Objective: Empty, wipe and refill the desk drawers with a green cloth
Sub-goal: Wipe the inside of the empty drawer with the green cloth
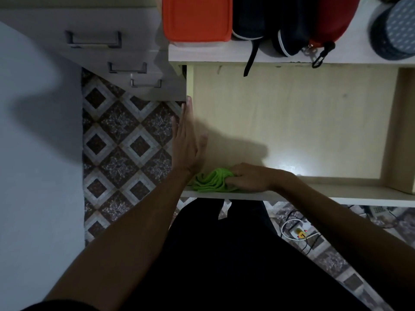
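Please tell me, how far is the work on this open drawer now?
Emptying looks done: the open drawer shows bare wood. Wiping is in hand: the right hand grips the green cloth in the near left corner, and the left hand lies flat along the side wall. Refilling remains: pouches sit on the desk.

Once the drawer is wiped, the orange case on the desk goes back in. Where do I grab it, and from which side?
Judging from this view, take the orange case by its near short edge, from the front over the open drawer. That edge overhangs the desk lip slightly and is unobstructed. Its right side touches a dark case, so pinching across its width looks harder.
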